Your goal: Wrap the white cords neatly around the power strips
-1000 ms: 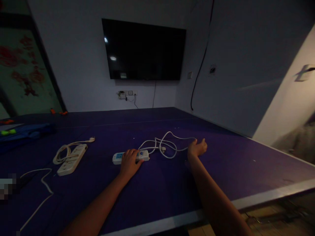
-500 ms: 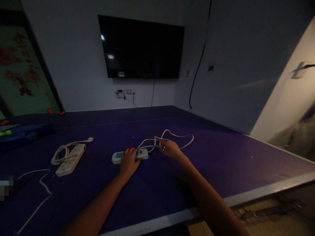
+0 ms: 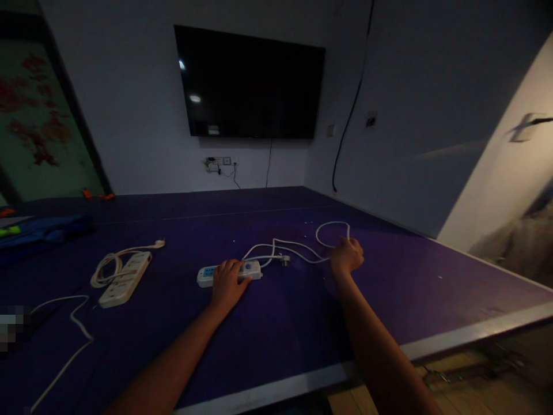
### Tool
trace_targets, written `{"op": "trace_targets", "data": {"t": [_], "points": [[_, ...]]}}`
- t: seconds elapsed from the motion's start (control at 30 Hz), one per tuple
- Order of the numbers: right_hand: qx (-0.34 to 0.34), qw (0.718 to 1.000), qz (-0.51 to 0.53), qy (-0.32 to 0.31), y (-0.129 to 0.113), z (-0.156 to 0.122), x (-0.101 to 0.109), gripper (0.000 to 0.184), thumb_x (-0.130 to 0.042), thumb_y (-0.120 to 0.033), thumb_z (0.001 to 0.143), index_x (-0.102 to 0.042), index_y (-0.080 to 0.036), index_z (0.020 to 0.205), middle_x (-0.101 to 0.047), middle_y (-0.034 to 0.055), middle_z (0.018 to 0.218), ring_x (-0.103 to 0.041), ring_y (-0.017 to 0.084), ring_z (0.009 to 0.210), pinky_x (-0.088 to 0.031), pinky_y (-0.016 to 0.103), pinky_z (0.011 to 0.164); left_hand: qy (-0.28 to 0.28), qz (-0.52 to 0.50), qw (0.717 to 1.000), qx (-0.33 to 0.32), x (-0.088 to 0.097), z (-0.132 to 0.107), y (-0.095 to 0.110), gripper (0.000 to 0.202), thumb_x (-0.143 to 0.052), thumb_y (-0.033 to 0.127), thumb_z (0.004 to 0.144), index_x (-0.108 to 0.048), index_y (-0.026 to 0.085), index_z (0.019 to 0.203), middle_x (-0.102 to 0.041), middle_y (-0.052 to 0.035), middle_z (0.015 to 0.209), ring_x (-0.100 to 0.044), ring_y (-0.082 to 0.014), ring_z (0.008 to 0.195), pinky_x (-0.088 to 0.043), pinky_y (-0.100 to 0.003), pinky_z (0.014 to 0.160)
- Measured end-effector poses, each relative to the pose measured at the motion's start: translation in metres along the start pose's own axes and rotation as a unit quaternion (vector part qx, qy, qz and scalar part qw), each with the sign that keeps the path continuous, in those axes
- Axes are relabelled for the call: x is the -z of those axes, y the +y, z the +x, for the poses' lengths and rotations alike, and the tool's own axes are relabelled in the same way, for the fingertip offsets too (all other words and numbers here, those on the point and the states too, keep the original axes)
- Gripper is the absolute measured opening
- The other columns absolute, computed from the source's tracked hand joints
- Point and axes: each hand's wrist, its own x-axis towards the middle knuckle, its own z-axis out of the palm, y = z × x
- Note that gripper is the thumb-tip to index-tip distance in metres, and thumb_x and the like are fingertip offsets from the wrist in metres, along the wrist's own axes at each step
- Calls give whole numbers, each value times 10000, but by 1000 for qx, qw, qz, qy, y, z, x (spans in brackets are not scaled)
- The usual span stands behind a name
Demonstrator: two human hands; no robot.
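Note:
My left hand (image 3: 227, 283) lies over the middle of a small white power strip (image 3: 249, 269) with blue sockets, pressing it onto the dark purple table (image 3: 276, 323). The strip's white cord (image 3: 298, 248) runs right from it, past its plug (image 3: 284, 260), into a loop. My right hand (image 3: 347, 255) is closed on that cord near the loop, out to the right of the strip.
A second, larger white power strip (image 3: 121, 280) with a coiled cord lies at the left. Another white cable (image 3: 71, 323) trails near the left edge. A blue object (image 3: 43, 230) sits at far left. A black TV (image 3: 250, 83) hangs on the wall.
My right hand went in beside the strip, took hold of the cord and drew it out to the right, stretching the tangle into one loop. My left hand stayed on the strip.

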Motion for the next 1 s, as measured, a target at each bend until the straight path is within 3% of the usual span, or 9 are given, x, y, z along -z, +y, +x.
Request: {"op": "trace_targets", "data": {"t": [0.17, 0.27, 0.37, 0.47, 0.57, 0.67, 0.83, 0.93, 1.0], "points": [[-80, 995, -48, 38, 15, 6, -10, 343, -456, -136, 763, -649, -162, 1045, -379, 204, 1367, -292, 390, 1262, -249, 620, 909, 2, -3, 1000, 0, -1, 0, -1, 360, -594, 379, 774, -587, 195, 1083, -601, -68, 1108, -486, -255, 1066, -364, -406, 913], [53, 996, -34, 66, 2, 1, -5, 359, -415, -154, 822, -598, -192, 1128, -384, 154, 1385, -266, 340, 1296, -225, 607, 952, 5, -3, 1000, 0, -2, 0, -1, 369, -592, 384, 775, -585, 194, 1091, -602, -72, 1103, -485, -258, 1063, -362, -411, 911], [256, 964, 11, -66, -23, -12, 2, 322, -407, -205, 873, -601, -176, 1128, -594, 127, 1164, -514, 255, 1090, -359, 438, 922, 6, -4, 1000, -3, -4, 0, -2, 361, -591, 381, 774, -588, 198, 1085, -604, -73, 1101, -486, -259, 1062, -361, -412, 912], [418, 873, 43, -249, -48, -32, 4, 283, -490, -341, 861, -652, -194, 1041, -670, 89, 1000, -588, 213, 946, -411, 326, 857, 8, -1, 1000, -2, -4, 0, -2, 362, -596, 376, 771, -588, 197, 1085, -606, -74, 1104, -489, -261, 1061, -364, -409, 908], [492, 805, 42, -328, -61, -49, 2, 302, -571, -428, 802, -679, -197, 964, -681, 78, 957, -594, 219, 937, -411, 307, 846, 7, 3, 1000, -1, -3, 0, -1, 357, -593, 370, 773, -590, 189, 1081, -607, -76, 1102, -493, -262, 1059, -368, -408, 906], [517, 781, 30, -348, -65, -58, -1, 244, -592, -345, 794, -675, -193, 966, -683, 79, 965, -592, 223, 956, -407, 305, 845, 3, 2, 1000, -2, -2, 0, 0, 345, -602, 365, 765, -594, 201, 1068, -609, -68, 1090, -497, -260, 1054, -372, -404, 902], [411, 840, 88, -343, -65, -61, -9, 209, -495, -284, 848, -678, -202, 908, -697, 63, 862, -626, 183, 814, -433, 258, 731, 8, 2, 1000, 2, -2, 1, 0, 336, -602, 364, 764, -598, 212, 1064, -611, -67, 1087, -495, -261, 1057, -369, -412, 906], [247, 903, 242, -256, -62, -52, -15, 279, -482, -367, 834, -671, -164, 871, -684, 57, 740, -618, 173, 668, -446, 257, 639, 10, 7, 1000, 3, -3, 1, -1, 350, -606, 361, 761, -598, 197, 1071, -604, -84, 1102, -489, -270, 1067, -369, -418, 907], [102, 917, 349, -161, -55, -38, -19, 331, -513, -420, 789, -664, -128, 825, -670, 62, 693, -606, 175, 626, -452, 260, 591, 7, 6, 1000, 1, -3, 0, -2, 354, -604, 360, 763, -596, 193, 1074, -602, -85, 1106, -488, -270, 1067, -369, -417, 910]]}}
